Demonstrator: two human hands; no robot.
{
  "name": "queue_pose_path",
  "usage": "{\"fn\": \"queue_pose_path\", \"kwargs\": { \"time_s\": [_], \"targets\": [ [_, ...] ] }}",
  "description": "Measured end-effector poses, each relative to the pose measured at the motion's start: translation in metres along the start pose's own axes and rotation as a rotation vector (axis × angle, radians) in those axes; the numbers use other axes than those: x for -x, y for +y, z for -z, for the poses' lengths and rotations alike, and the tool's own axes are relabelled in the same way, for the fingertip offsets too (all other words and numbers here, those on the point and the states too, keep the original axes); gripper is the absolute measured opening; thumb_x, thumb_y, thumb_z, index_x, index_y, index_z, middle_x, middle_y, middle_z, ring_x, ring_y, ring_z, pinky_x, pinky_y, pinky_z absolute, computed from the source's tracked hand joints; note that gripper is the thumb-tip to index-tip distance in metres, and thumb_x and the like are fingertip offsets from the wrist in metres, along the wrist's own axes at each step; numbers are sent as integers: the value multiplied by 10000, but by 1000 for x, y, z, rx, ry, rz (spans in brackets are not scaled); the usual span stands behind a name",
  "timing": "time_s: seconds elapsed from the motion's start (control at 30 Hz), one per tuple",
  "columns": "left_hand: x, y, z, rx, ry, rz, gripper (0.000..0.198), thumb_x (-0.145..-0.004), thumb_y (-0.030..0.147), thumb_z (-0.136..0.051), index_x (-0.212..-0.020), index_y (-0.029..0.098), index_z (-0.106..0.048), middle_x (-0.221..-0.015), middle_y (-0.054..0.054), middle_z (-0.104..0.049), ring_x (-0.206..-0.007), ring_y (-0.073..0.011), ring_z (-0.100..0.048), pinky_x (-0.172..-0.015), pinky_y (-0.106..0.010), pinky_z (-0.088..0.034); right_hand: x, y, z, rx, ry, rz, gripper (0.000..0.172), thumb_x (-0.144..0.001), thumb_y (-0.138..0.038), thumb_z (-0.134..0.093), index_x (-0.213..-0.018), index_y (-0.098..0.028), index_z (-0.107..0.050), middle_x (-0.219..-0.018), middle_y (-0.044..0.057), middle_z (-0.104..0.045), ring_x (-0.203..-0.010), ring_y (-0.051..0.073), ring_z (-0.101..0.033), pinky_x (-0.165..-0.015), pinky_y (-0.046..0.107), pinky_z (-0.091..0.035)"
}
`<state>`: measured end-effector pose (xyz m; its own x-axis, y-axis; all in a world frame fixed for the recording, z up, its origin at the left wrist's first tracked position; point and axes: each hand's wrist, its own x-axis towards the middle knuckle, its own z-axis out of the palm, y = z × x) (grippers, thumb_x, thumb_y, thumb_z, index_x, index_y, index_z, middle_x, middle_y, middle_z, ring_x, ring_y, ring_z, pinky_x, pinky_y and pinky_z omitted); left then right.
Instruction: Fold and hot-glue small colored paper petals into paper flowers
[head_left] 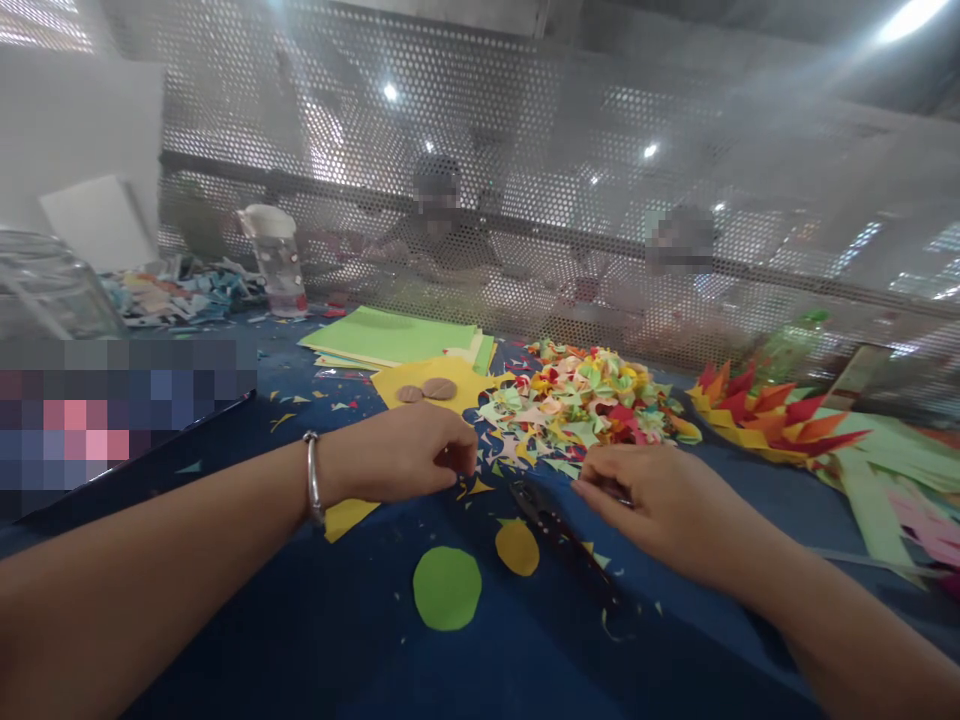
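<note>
My left hand (397,452), with a silver bangle at the wrist, hovers left of centre; its fingers are curled inward and what they hold, if anything, is hidden. Opposite it, my right hand (641,495) is closed loosely, thumb along the fingers, its inside hidden. Dark scissors (566,548) lie on the blue table between the hands, nearer the right one. A green paper circle (447,588) and a small mustard-yellow paper oval (517,547) lie flat in front. Beyond the left hand, two brown ridged ovals (426,391) rest on a yellow paper sheet (469,380).
Behind the hands rises a heap of colourful paper scraps (585,400). Green sheets (397,335) are stacked further back. Red-orange pointed paper pieces (772,415) stand at right. A clear bottle (277,262) and a glass jar (60,285) stand left. A perforated metal screen (525,150) borders the table.
</note>
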<state>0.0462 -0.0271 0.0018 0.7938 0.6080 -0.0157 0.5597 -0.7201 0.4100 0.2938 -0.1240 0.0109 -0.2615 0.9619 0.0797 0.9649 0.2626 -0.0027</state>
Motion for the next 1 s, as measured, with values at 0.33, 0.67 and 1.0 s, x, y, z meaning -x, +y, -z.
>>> {"fn": "queue_pose_path", "kwargs": {
  "time_s": [0.33, 0.67, 1.0],
  "targets": [
    [-3, 3, -6, -40, -2, -65, 129, -736, 118, -589, -799, 178, -683, -800, -10, -670, -718, -148, -603, -619, -233, -410, 5, -14, -4, 99, -104, -6, 269, -888, -253, -514, -626, -195, -529, -583, 6, -619, -535, 162, -542, -495, 272, -220],
    [-6, 16, -13, 302, 261, -80, 74, -785, 203, -603, -793, 183, -673, -722, -11, -691, -664, -144, -616, -599, -226, -446, 3, -19, -6, -264, 136, 54, 222, -935, -287, -499, -756, -201, -598, -661, -10, -597, -588, 143, -531, -546, 259, -357],
    [4, 37, -26, 421, 331, -124, 148, -821, 181, -584, -941, 206, -666, -781, 11, -693, -692, -134, -633, -633, -228, -483, 1, -29, -13, -541, 96, 4, 163, -923, -271, -526, -811, -203, -622, -676, -24, -590, -603, 134, -519, -534, 235, -375]
  ]
}}
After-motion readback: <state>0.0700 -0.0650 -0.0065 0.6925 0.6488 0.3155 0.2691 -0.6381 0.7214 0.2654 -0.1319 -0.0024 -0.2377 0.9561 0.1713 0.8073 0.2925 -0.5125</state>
